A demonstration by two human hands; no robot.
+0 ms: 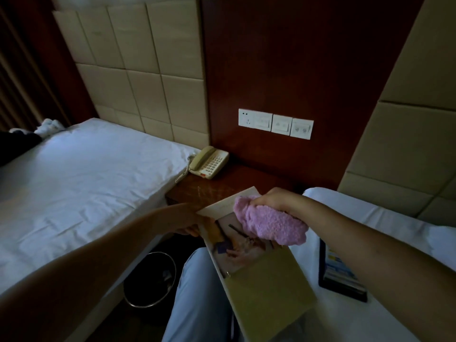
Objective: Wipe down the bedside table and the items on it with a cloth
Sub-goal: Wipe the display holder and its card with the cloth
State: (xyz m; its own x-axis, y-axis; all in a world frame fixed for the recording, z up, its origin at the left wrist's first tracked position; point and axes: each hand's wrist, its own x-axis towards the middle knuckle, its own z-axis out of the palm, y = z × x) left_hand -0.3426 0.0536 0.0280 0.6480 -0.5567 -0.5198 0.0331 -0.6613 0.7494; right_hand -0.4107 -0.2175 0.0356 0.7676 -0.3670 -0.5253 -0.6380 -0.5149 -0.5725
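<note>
Right now the pink cloth (pixel 271 223) sits bunched in the right hand (pixel 269 201), whose fingers curl round it just right of the frame's centre, pressing it onto a booklet (pixel 259 262). That booklet, with a picture on its upper part and a plain olive lower part, slants from centre to lower middle over the person's light trousers (pixel 197 299). At its upper left edge, the left hand (pixel 190 222) pinches the booklet. Just above lies the dark wooden bedside table (pixel 212 188), a cream telephone (pixel 208 162) standing on its far left corner. White beds (pixel 81 174) flank it. A dark folder (pixel 340 275) lies lower right, a waste bin (pixel 150 280) lower centre-left, and wall switches (pixel 276 123) above.
</note>
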